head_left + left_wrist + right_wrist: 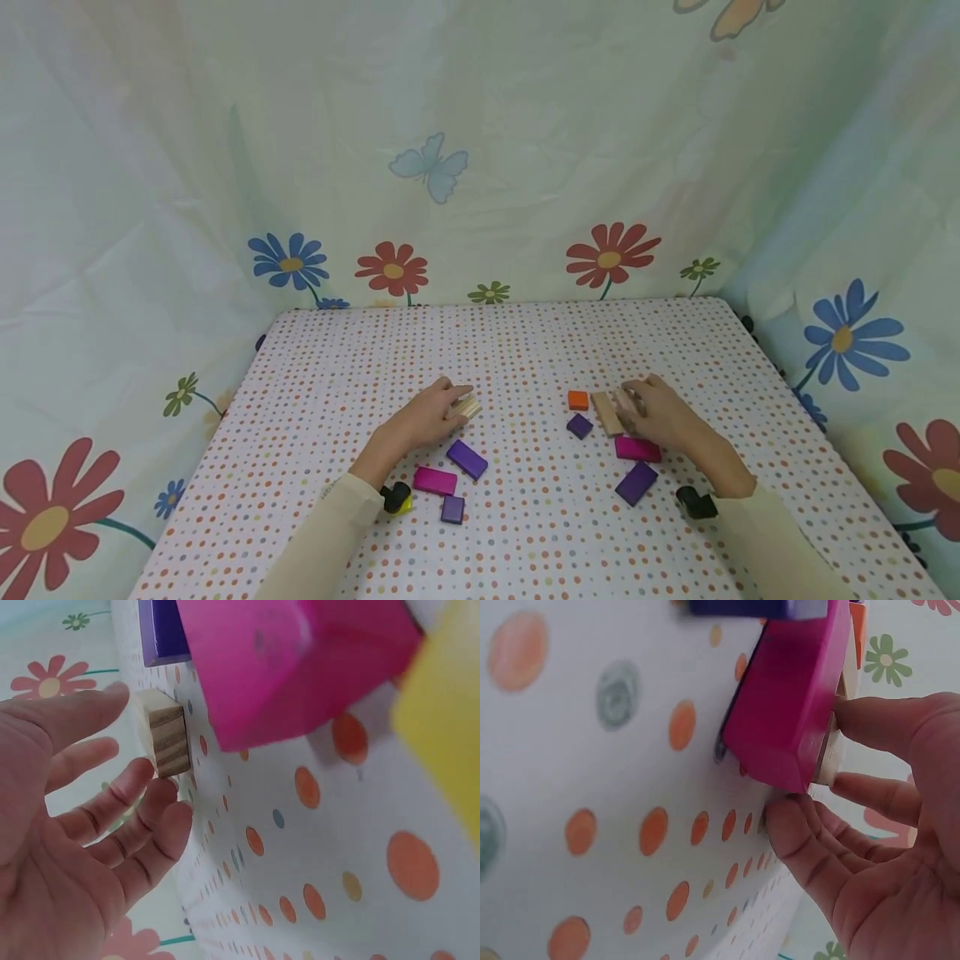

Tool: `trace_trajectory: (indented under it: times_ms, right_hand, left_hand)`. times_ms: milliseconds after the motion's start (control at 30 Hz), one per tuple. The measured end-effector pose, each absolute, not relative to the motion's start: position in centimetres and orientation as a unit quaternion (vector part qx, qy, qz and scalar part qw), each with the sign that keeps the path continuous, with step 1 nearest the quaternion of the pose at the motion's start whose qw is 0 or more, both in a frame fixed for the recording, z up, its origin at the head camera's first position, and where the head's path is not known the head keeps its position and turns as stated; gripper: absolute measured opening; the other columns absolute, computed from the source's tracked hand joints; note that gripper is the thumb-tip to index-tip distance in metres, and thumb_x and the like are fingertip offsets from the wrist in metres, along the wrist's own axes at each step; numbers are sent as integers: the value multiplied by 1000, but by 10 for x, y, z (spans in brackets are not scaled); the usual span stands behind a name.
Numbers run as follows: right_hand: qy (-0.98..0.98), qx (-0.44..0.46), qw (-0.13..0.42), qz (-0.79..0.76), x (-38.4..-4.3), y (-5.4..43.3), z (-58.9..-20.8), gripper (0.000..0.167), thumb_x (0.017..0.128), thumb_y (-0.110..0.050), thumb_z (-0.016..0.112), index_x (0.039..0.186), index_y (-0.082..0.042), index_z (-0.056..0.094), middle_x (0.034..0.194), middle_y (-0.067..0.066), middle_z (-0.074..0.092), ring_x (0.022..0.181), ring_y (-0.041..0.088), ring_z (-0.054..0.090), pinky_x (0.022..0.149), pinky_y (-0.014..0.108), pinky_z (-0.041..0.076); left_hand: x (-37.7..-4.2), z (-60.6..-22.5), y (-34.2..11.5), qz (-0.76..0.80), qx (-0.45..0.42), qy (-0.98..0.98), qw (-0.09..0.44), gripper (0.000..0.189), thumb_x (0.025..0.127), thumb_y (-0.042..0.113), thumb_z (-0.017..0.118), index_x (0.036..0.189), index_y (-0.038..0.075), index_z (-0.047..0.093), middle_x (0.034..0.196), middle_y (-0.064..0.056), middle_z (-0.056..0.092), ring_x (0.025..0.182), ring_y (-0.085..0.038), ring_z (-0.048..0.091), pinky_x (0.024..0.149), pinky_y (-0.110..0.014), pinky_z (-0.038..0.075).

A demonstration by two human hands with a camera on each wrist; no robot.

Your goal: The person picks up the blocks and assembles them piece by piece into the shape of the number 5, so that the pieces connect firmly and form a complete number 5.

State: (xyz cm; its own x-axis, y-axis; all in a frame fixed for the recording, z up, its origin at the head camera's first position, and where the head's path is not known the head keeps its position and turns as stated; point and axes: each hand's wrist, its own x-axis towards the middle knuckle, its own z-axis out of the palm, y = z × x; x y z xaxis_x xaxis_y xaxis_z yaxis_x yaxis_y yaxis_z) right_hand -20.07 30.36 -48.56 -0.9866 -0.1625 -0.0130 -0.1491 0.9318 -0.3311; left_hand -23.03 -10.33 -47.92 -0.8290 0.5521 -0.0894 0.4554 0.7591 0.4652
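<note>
My left hand (431, 414) is at a small wooden block (467, 406) on the table. In the left wrist view its fingers (142, 776) are loosely bent with tips right at the block's edge, and the thumb stands a little apart. My right hand (656, 412) pinches another wooden block (827, 754) between thumb and fingers, partly hidden behind a magenta block (780, 705). Left of it lies a flat wooden block (607, 414). Near the left hand are a purple block (467, 460), a magenta block (435, 480), a small purple block (452, 509) and a yellow block (442, 712).
An orange block (577, 400) and a small dark purple block (579, 426) lie left of the right hand's group, with a longer purple block (637, 483) below. The dotted table (517, 542) is backed by a flowered curtain (495, 192) on its far side.
</note>
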Motion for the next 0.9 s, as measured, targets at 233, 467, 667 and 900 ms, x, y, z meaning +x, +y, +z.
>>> trace_trajectory:
  times_ms: [233,467,667,900]
  right_hand:
    - [981,-69,28,-177,-202,303,-487,53,100,-23,71,138,13,59,109,26,63,89,27,59,75,46,54]
    - [980,-60,49,-184,-204,302,-487,54,101,-20,70,140,14,56,108,25,65,89,27,63,75,44,56]
    - [980,-62,40,-187,-203,301,-488,53,98,-17,73,137,16,58,101,22,65,84,24,59,70,39,53]
    - [978,-73,26,-194,-203,300,-485,52,95,-14,74,134,18,59,96,21,65,81,23,58,69,38,52]
  left_hand:
    - [-231,-482,-103,207,264,933,131,57,108,26,63,161,17,47,138,-16,57,103,-19,57,88,-41,53]
    - [-232,-484,-102,200,258,935,137,52,108,24,61,159,17,50,137,-17,57,104,-20,58,85,-40,53]
    - [-230,-484,-98,203,239,942,117,47,105,21,64,151,11,59,127,-18,61,95,-19,56,82,-39,53]
    - [-232,-485,-93,204,223,949,85,38,100,18,70,134,3,71,110,-13,64,86,-16,54,75,-32,52]
